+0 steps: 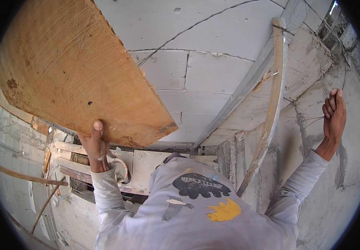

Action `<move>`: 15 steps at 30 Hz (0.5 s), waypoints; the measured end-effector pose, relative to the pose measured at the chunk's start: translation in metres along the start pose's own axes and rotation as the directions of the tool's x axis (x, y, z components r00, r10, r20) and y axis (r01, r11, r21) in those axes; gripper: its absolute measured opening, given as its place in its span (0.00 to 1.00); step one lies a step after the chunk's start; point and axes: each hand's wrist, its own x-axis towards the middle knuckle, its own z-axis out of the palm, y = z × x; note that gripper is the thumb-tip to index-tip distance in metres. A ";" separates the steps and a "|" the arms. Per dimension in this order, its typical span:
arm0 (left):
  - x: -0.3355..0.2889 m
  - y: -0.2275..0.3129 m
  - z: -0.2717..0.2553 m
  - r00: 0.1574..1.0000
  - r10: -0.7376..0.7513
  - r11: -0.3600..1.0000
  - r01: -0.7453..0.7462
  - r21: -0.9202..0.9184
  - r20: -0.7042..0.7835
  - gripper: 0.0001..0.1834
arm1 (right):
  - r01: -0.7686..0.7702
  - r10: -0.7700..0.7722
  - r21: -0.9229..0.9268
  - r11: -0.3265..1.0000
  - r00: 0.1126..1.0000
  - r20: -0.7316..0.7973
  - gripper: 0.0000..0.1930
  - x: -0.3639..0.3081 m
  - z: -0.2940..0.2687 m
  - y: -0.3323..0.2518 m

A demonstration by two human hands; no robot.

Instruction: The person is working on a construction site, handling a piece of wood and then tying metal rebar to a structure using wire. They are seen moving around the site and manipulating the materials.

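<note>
My left hand (93, 150) grips the lower edge of a broad wooden board (72, 75), thumb lying on its face and the other fingers hidden behind it. The board is orange-brown, with a small dark hole near the thumb, and leans across the upper left. Over at the right, my raised right hand (334, 118) is closed, fingertips pinched on a thin dark wire (345, 77) that runs up from them. Another fine strand of wire (311, 118) reaches that hand from the left.
A narrow timber batten (275, 96) with a protruding nail stands right of centre, wire-tied at its top. Behind it slants a grey metal bar (246, 87). Pale blockwork (213, 71) fills the back. Wooden slats (69, 148) and an orange looped hose (123, 162) sit near my left wrist.
</note>
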 end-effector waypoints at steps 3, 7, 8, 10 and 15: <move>-0.009 0.006 -0.049 0.977 -0.116 0.985 0.136 0.109 -0.176 0.31 | -0.015 0.015 -0.016 1.000 1.000 0.011 0.15 0.008 0.013 0.004; -0.017 0.000 -0.099 0.965 -0.102 0.967 0.154 0.202 -0.243 0.27 | -0.034 0.033 -0.018 0.999 0.997 -0.075 0.15 0.021 0.026 0.009; -0.023 -0.005 -0.112 0.961 -0.172 0.938 0.227 0.261 -0.215 0.25 | -0.045 0.040 -0.035 0.998 0.990 -0.138 0.15 0.019 0.030 0.011; -0.034 -0.013 -0.147 0.930 -0.321 0.854 0.367 0.368 -0.182 0.23 | -0.057 0.054 -0.024 0.998 0.992 -0.114 0.15 0.020 0.025 0.012; -0.109 -0.128 -0.246 0.828 -0.545 0.769 0.557 0.313 -0.131 0.21 | -0.109 0.062 -0.216 0.970 0.975 -0.214 0.20 0.033 0.006 0.030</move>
